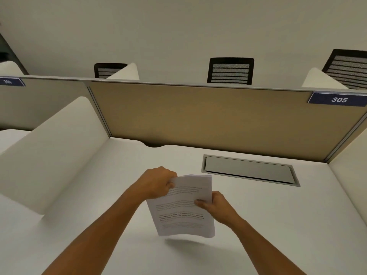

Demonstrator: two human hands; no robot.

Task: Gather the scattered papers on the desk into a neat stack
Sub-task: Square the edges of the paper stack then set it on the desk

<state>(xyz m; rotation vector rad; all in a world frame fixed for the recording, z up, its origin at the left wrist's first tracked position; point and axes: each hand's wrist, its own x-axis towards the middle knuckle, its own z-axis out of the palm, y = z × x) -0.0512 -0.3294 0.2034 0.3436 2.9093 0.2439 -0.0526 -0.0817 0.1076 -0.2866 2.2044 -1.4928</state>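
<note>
We are holding the papers [181, 207] as one printed bundle, lifted off the white counter [268, 225] and casting a shadow below. Our left hand [158, 183] is pinching the top left corner with closed fingers; our right hand [215, 205] is gripping the right edge. Behind, a grey hatch [249, 169] is sitting flush, a tan partition [198, 116] is bearing sign 305 [338, 99], and mesh chairs [230, 70] are standing beyond.

White desk [278, 225] w/ grey flap [248, 170] set flush in its top near the back, cable notch [154, 144] at rear edge.
</note>
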